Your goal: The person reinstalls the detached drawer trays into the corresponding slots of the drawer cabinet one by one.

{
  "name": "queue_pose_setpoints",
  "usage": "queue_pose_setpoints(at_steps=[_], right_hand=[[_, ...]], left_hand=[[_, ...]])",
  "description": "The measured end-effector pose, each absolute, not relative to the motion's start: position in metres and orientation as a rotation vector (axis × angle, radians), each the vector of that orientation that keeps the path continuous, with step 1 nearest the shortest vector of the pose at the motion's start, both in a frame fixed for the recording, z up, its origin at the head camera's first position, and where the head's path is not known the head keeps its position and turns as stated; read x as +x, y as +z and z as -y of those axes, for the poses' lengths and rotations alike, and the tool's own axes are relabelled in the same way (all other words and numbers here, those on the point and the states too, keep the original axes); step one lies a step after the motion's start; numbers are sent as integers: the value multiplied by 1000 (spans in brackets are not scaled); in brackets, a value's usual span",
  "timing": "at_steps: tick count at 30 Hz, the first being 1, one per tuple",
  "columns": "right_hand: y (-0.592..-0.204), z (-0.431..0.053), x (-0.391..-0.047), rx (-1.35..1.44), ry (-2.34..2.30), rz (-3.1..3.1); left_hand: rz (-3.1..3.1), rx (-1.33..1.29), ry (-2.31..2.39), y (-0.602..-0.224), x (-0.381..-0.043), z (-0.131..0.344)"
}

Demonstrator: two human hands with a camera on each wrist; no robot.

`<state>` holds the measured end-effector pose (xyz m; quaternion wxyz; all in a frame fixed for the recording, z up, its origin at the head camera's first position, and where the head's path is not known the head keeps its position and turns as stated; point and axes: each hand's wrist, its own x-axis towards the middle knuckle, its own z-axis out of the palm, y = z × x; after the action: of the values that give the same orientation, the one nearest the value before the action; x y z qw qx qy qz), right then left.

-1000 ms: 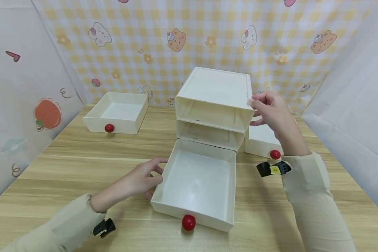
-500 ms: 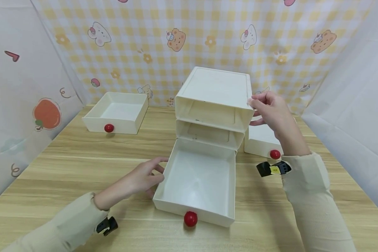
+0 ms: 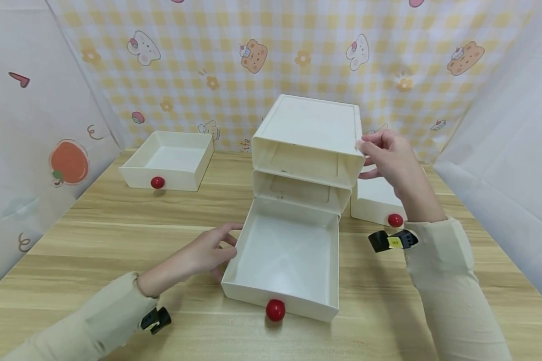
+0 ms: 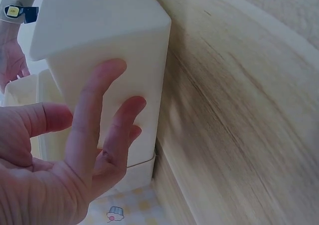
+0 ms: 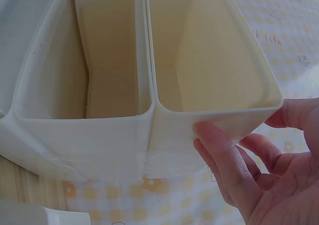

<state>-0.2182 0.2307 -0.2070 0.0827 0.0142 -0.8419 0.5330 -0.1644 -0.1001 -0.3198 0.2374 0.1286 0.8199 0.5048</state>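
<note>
A white drawer unit [image 3: 309,123] stands mid-table, its upper two compartments facing forward with no drawers in them. From its lowest level a white drawer [image 3: 282,250] with a red round knob [image 3: 275,310] juts toward me, slightly askew. My left hand [image 3: 210,250] touches the drawer's left side; in the left wrist view its fingertips [image 4: 115,65] lie against that wall, thumb apart. At the unit's upper right front corner is my right hand [image 3: 388,155]. The right wrist view shows its fingers [image 5: 227,160] laid against the unit's side, thumb near the top corner.
At the back left sits a loose white drawer [image 3: 176,155] with a red knob. Another loose drawer [image 3: 377,200] lies right of the unit, partly behind my right arm. A checked cloth [image 3: 302,30] hangs behind the wooden table [image 3: 95,240].
The lowest drawer has slid a little away from me, toward the unit, and its knob has shifted slightly right. My left hand has moved along with it. The right hand has stayed in place.
</note>
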Motion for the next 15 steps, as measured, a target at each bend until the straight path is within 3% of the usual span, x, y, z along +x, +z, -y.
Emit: queue_pose_setpoints(at_steps=[15], right_hand=[[-206, -230, -217, 29, 1603, 2515]], left_hand=[[-2315, 403, 1336, -322, -182, 92]])
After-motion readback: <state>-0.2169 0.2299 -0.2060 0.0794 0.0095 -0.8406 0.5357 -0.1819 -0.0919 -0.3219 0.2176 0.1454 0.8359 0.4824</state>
